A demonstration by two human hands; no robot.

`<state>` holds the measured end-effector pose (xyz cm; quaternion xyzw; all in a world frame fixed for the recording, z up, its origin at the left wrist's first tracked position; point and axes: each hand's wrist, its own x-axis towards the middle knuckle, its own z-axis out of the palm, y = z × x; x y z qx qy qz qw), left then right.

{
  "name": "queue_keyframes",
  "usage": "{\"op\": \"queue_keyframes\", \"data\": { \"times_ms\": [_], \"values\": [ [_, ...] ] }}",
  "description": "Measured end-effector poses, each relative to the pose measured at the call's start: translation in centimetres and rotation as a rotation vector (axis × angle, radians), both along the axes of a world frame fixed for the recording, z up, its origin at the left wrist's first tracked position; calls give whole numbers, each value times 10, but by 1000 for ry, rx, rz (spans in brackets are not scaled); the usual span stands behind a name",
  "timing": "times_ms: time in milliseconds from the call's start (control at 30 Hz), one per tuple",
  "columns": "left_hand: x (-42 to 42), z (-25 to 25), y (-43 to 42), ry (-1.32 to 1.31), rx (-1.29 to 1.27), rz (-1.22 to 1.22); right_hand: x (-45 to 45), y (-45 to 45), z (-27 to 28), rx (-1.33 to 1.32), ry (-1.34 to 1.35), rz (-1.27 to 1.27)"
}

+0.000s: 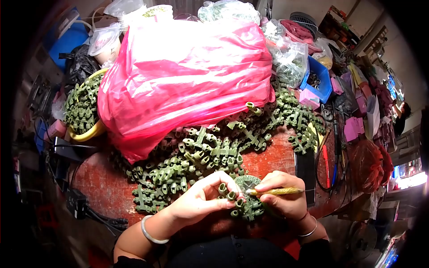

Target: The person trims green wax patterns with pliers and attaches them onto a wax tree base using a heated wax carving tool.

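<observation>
Near the table's front edge, my left hand [201, 200] is closed on a green moulded piece [250, 211] with several hollow, ring-like ends. My right hand [286, 201] grips a slim yellow pen-like tool [285, 191], its tip pointing left towards the piece. A round, speckled green patch [246, 181] shows just behind the fingers; what it belongs to is unclear. Beyond my hands lies a heap of similar green pieces [210, 149], spread over the red tabletop [263, 161].
A large pink plastic bag [187, 76] covers the middle back. At left, a yellow basin [85, 136] holds more green pieces. On the right are a dark flat slab [305, 169], a red pen-like tool [325, 163], cables, a blue bin [319, 89] and pink blocks [353, 128].
</observation>
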<state>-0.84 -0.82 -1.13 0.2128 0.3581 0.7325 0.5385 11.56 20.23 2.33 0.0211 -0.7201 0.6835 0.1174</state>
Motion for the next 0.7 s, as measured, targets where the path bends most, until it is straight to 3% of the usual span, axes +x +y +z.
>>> {"op": "queue_keyframes", "data": {
  "times_ms": [167, 400, 533, 700],
  "values": [
    [-2, 5, 1, 150, 87, -39, 0, 3, 2, 220, -31, -92],
    [-4, 8, 0, 152, 66, -52, 7, 3, -16, -331, -8, 44],
    [-3, 6, 1, 195, 60, -59, 7, 1, -9, -307, -110, 38],
    [-3, 6, 1, 211, 59, -51, 6, 0, -11, -198, -54, -24]
  ]
}}
